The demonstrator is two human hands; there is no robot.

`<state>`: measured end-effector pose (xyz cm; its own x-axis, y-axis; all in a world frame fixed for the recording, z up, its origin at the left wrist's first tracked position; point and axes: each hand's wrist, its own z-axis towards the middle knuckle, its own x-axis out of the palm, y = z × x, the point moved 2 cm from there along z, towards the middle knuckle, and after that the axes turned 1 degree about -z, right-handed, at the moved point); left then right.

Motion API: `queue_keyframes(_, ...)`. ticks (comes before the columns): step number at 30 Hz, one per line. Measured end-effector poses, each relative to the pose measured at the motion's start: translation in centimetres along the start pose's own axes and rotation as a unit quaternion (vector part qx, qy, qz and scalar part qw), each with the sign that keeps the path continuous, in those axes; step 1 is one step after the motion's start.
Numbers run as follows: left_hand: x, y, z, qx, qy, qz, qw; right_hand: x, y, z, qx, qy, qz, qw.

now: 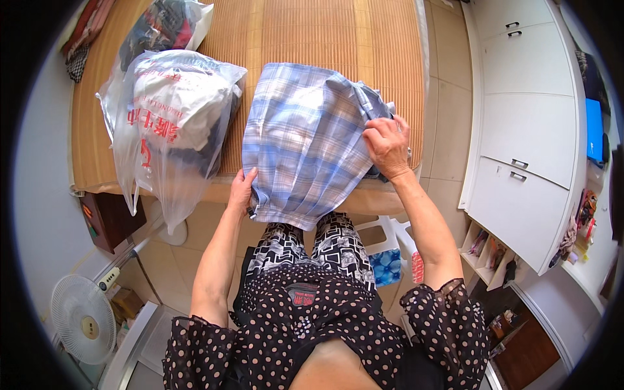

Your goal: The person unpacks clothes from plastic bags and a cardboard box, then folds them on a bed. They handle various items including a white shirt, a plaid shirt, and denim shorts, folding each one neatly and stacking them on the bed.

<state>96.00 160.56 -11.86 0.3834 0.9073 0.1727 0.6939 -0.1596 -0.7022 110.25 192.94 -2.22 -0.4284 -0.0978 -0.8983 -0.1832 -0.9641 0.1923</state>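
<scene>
A blue and white plaid garment (pixel 305 140) lies spread on the bamboo mat, its near edge hanging slightly over the front side. From the picture I cannot tell its exact kind. At its lower left corner my left hand (pixel 241 189) grips the edge, with some fingers hidden by the cloth. My right hand (pixel 388 144) is closed on the bunched fabric along the garment's right side, its fingers bent into a pinch. A darker patch of cloth shows below that hand.
Left of the garment stands a clear plastic bag (pixel 175 123) with white and dark clothes in it; another filled bag (pixel 166 29) sits behind. The bamboo mat (pixel 312 32) covers the bed. White cabinets (pixel 526 130) line the right. A fan (pixel 83 318) and a plastic stool (pixel 383 237) stand below.
</scene>
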Motion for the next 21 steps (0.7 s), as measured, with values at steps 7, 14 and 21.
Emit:
queue_keyframes(7, -0.7, 0.3, 0.6, -0.004, -0.004, 0.000, 1.000, 2.6, 0.2, -0.2, 0.123, 0.049, -0.038, 0.990)
queue_keyframes(14, -1.0, 0.7, 0.7, 0.011, -0.002, -0.008, 1.000, 2.5, 3.2, 0.4, -0.086, 0.026, 0.008, 0.996)
queue_keyframes(21, -1.0, 0.6, 0.4, 0.011, -0.007, 0.012, 1.000, 2.5, 4.4, -1.3, -0.083, 0.082, 0.037, 0.992)
